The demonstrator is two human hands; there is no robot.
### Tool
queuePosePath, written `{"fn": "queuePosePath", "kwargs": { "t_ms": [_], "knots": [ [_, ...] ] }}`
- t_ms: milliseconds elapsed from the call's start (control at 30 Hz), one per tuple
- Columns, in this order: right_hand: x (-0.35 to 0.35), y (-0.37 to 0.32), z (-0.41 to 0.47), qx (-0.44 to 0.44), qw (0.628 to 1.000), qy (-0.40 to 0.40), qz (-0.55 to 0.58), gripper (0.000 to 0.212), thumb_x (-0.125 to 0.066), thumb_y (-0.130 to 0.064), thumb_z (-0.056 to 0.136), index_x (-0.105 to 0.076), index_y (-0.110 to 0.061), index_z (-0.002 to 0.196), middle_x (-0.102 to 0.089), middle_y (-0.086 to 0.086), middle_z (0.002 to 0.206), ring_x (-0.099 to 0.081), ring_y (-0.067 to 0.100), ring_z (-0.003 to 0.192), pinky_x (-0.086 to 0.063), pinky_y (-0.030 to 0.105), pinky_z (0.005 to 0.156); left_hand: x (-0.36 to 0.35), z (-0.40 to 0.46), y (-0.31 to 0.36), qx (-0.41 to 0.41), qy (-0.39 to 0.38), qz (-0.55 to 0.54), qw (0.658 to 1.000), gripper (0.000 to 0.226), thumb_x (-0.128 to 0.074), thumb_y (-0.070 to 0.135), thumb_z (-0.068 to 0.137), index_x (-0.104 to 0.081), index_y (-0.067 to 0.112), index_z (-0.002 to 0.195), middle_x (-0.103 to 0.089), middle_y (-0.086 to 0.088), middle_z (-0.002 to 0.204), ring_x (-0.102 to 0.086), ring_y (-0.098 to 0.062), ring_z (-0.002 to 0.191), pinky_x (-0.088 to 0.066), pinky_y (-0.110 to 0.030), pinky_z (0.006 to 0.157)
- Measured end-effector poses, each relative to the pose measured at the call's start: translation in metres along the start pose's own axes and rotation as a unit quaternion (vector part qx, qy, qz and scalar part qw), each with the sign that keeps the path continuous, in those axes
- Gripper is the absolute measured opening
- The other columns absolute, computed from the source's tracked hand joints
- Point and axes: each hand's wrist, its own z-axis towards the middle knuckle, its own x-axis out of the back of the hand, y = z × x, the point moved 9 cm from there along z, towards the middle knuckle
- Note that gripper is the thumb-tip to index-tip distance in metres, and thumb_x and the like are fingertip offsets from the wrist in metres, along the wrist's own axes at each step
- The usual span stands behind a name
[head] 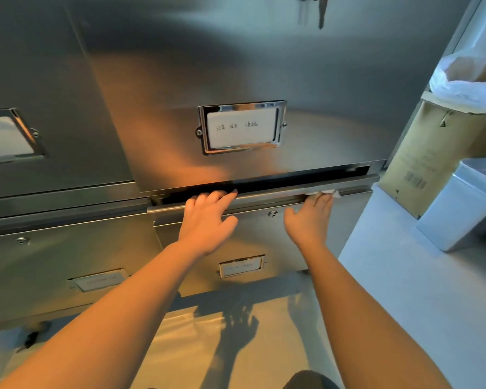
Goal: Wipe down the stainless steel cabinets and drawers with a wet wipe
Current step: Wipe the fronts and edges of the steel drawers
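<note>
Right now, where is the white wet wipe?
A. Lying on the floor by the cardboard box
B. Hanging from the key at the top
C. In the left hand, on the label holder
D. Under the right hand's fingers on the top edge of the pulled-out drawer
D: the wet wipe shows white under the fingertips of the right hand on the drawer top edge; the left hand rests bare on that edge.

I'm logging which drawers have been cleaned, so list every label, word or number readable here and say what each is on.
None can be read.
Upper label card: handwritten marks, too blurred to read.
Lower drawer label: faint marks, too small.
Lower left label: illegible.
Left label holder: no marks show.
Cardboard box: faint print and symbols, too blurred.
</note>
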Motion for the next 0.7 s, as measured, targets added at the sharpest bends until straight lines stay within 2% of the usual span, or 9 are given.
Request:
{"fn": "queuePosePath", "kwargs": {
  "t_ms": [167, 367, 567, 700],
  "knots": [
    [-0.022, -0.02, -0.014, 0.071, 0.996, -0.017, -0.054, 0.086, -0.047, -0.041, 0.091, -0.005, 0.004, 0.152, 0.0, 0.027, 0.159, 0.005, 0.037, 0.148, 0.003, 0.042, 0.12, 0.001, 0.0, 0.001, 0.005, 0.014, -0.015, 1.0, 0.069, -0.029, 0.042, 0.079, -0.04, 0.033, 0.147, -0.048, 0.005, 0.143, -0.037, -0.017, 0.129, -0.014, -0.037, 0.112],
    [0.047, 0.066, 0.05, -0.014, 0.998, 0.015, -0.065, 0.085, -0.049, -0.038, 0.094, -0.006, 0.007, 0.151, -0.003, 0.028, 0.159, 0.001, 0.037, 0.148, -0.006, 0.044, 0.121, 0.001, -0.001, -0.001, 0.006, 0.019, -0.019, 1.0, 0.07, -0.032, 0.039, 0.078, -0.041, 0.032, 0.147, -0.05, 0.005, 0.141, -0.037, -0.017, 0.128, -0.015, -0.036, 0.109],
    [0.011, 0.04, 0.028, 0.029, 0.999, 0.0, -0.041, 0.087, -0.05, -0.039, 0.092, -0.004, 0.007, 0.151, 0.003, 0.029, 0.158, 0.005, 0.037, 0.148, 0.001, 0.039, 0.12, 0.005, -0.006, 0.005, -0.007, 0.033, -0.015, 0.999, 0.082, -0.022, 0.049, 0.069, -0.046, 0.028, 0.145, -0.052, 0.002, 0.138, -0.04, -0.018, 0.126, -0.018, -0.04, 0.11],
    [0.05, 0.074, 0.055, -0.002, 0.999, 0.035, -0.021, 0.081, -0.051, -0.033, 0.091, -0.011, 0.005, 0.151, -0.006, 0.026, 0.159, -0.001, 0.037, 0.148, -0.008, 0.043, 0.122, 0.007, -0.007, 0.006, -0.004, 0.029, -0.02, 0.999, 0.084, -0.021, 0.05, 0.068, -0.046, 0.028, 0.145, -0.051, 0.002, 0.139, -0.04, -0.018, 0.127, -0.017, -0.04, 0.111]
  ]
}}
